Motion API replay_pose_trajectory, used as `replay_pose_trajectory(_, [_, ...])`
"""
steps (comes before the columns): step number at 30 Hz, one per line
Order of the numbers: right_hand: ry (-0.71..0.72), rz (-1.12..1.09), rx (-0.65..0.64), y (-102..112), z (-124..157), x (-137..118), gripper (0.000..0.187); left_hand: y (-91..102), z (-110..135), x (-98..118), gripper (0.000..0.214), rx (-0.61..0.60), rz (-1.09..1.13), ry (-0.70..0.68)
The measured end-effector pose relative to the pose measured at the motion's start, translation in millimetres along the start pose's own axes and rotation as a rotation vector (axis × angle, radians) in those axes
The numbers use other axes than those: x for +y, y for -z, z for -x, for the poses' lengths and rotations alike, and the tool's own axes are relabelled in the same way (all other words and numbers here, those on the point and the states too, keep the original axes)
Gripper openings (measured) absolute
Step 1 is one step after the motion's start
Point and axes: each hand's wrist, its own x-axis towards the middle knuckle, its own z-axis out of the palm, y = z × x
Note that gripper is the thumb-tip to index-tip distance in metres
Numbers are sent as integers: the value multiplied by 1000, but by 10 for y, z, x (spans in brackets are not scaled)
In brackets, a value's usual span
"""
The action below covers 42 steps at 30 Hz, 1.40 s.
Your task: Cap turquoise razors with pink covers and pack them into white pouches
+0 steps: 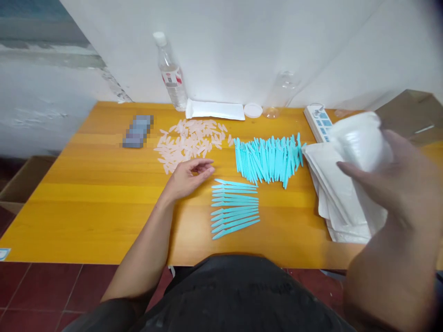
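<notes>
My left hand (192,177) rests over the table with its fingers loosely curled, thumb and fingertips apart, nothing between them. Just right of it lies a row of slim turquoise plastic sticks (235,200), shaped like eyebrow razors, side by side. Behind that row is a denser heap of the same sticks (268,159). Small pale pink pieces (190,140) are scattered beyond my left hand. At the right, my right hand (404,170), blurred by motion, grips a white plastic bag (362,140) above a stack of flat white bags (332,184).
Along the wall stand a labelled bottle (173,83) and a clear jar (280,94), with a white packet (214,110) and a round white lid (253,110) between them. A phone (138,131) lies back left. A power strip (318,123) and cardboard box (410,115) sit back right.
</notes>
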Motion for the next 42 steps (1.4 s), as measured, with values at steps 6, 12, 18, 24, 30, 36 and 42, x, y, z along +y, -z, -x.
replay_pose_trajectory(6, [715,-471,-191,101,413,-1013,73,-288,70,400,62,-227,483,244])
replay_pose_trajectory(12, [712,-504,-213,-58,591,-1221,93,-554,120,491,47,-272,529,244])
replay_pose_trajectory(18, [598,-527,-209,-84,496,-1238,80,-435,5,538,48,-254,325,151])
replay_pose_trajectory(24, [556,-564,-301,-5,422,-1020,77,-88,97,111,32,-120,-457,-118])
replay_pose_trajectory(30, [580,-534,-366,-67,473,-1020,80,-136,142,-129,20,-169,-621,-157])
replay_pose_trajectory(36, [587,-532,-366,-122,475,-1023,79,-153,93,-131,20,-219,-526,-133])
replay_pose_trajectory(42, [597,-541,-368,-167,522,-1059,83,-220,93,-109,16,-224,-560,-125])
